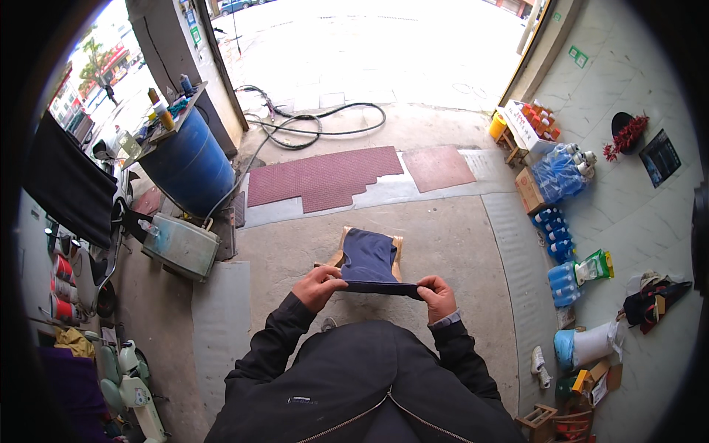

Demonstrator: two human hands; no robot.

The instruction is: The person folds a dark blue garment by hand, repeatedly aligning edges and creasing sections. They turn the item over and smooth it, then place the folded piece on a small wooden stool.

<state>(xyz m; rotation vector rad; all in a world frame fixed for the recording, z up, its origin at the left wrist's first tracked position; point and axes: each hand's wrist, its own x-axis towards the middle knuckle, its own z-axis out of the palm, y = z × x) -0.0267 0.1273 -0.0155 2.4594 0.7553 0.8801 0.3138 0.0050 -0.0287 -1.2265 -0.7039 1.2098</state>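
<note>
A dark blue cloth (369, 252) lies draped over a low wooden stool (346, 238), whose light wood shows at both sides. The cloth's near edge is pulled straight toward me as a darker band. At the left end of that band, my left hand (317, 288) pinches the fabric between thumb and fingers. My right hand (439, 297) grips the opposite corner, so the edge stretches taut between them. Most of the stool's top is hidden beneath the cloth.
Dark red mats (325, 177) lie ahead on the concrete, with a coiled black hose (325, 122) beyond. A blue barrel (188, 166) and grey bin (177, 247) stand left, above a pale green scooter (133, 391). Blue bottles (565, 284) and boxes line the right wall.
</note>
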